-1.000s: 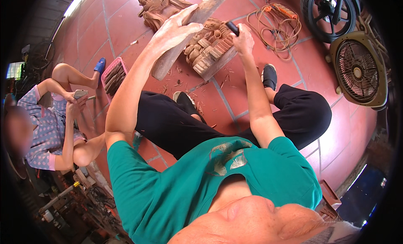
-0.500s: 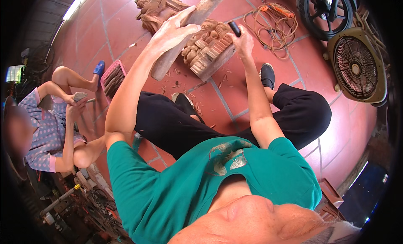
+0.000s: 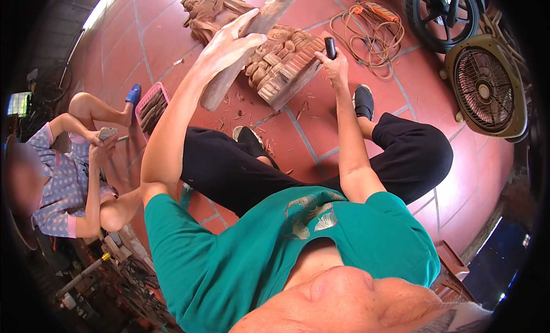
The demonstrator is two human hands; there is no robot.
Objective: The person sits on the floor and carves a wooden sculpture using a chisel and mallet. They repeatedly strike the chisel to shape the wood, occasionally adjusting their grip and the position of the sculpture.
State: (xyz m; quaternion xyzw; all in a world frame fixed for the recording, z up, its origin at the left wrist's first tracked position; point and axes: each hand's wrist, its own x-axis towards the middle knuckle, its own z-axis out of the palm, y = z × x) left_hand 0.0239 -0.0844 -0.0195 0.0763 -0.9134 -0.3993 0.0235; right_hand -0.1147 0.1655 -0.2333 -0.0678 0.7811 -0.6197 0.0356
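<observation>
My left hand (image 3: 229, 46) grips a long, worn wooden club (image 3: 220, 87), its thumb and forefinger showing and the other fingers hidden behind the wood. Closed around a tool with a black handle (image 3: 330, 47), my right hand (image 3: 336, 68) is beside the base of a brown wood carving (image 3: 282, 58). The tool's working end cannot be made out. The carving lies on its side on the floor between and beyond my feet, with draped, figure-like shapes at its far left end. The club overlaps part of it in view.
Wood chips are scattered over the red tiles (image 3: 298, 135). A pink basket (image 3: 163, 89) of tools stands left, near a seated person (image 3: 69, 178) holding a phone. An orange power strip with coiled cord (image 3: 378, 15), a wheel (image 3: 441, 18) and a fan (image 3: 486, 89) are right.
The club and my left hand have shifted slightly left and down. My right hand has lowered a little, and the black handle now stands more upright.
</observation>
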